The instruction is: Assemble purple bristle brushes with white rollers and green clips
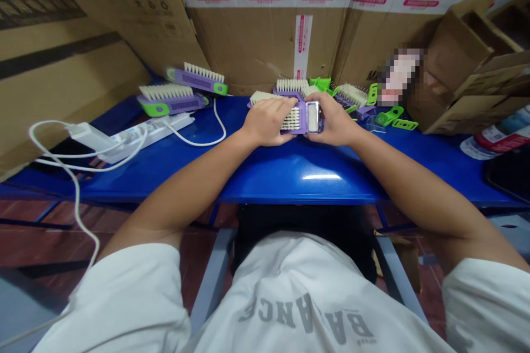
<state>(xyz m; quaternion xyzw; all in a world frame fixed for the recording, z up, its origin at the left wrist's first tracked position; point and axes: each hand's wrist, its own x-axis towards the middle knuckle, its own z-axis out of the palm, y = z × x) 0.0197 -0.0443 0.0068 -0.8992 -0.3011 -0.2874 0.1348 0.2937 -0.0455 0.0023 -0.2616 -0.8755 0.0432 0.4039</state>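
My left hand [268, 121] is wrapped over a purple scrub brush [293, 117] with pale bristles facing up. On its right end, my right hand [336, 122] grips a clear-windowed, silver-edged rectangular piece [313, 117] against the purple body. Whether that piece is joined to the brush or only pressed to it, I cannot tell. Just behind my hands lie more purple brushes, one with its bristles [292, 85] upward. Bright green plastic parts [323, 85] rest beside them, and a loose green part [390, 116] lies to the right.
Two purple and green brushes [171, 100] lie at the left, by a white power strip [143, 135] with trailing white cables. Cardboard boxes [265, 38] wall the back of the blue table [265, 179]. An opened carton [459, 77] and a bottle [497, 135] stand at the right.
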